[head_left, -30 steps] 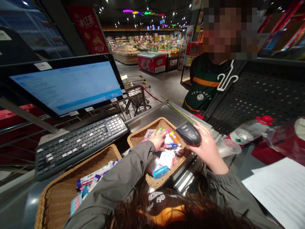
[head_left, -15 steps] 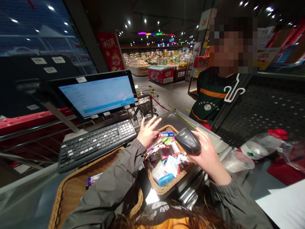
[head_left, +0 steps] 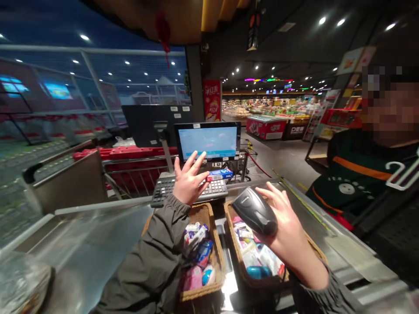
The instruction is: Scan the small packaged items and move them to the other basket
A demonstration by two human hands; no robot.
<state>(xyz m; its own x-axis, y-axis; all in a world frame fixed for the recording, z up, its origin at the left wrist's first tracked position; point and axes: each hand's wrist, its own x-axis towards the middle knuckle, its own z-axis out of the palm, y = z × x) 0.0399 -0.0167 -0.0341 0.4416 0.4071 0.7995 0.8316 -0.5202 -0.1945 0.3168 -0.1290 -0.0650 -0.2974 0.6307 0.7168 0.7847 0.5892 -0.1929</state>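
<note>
Over the counter (head_left: pixel 98 235), the splayed left hand (head_left: pixel 188 185) seemingly pinches a box (head_left: pixel 220 175) by one end, best held steady, while the right hand (head_left: pixel 290 224) wraps around a scanner (head_left: pixel 255 211).

The bare metal surface (head_left: pixel 94 248) gives wide room left of the left sleeve (head_left: pixel 153 257), as far as a blurred clear-wrapped thing (head_left: pixel 24 283) at the near corner. Only a narrow lane runs between the left basket (head_left: pixel 220 266) and the right basket (head_left: pixel 234 244). The sleeve covers the left basket's outer side; the scanner (head_left: pixel 257 213) and right grip (head_left: pixel 288 222) screen much of the right basket. Beyond, the keyboard (head_left: pixel 214 190) and monitor (head_left: pixel 209 139) bar the way.
</note>
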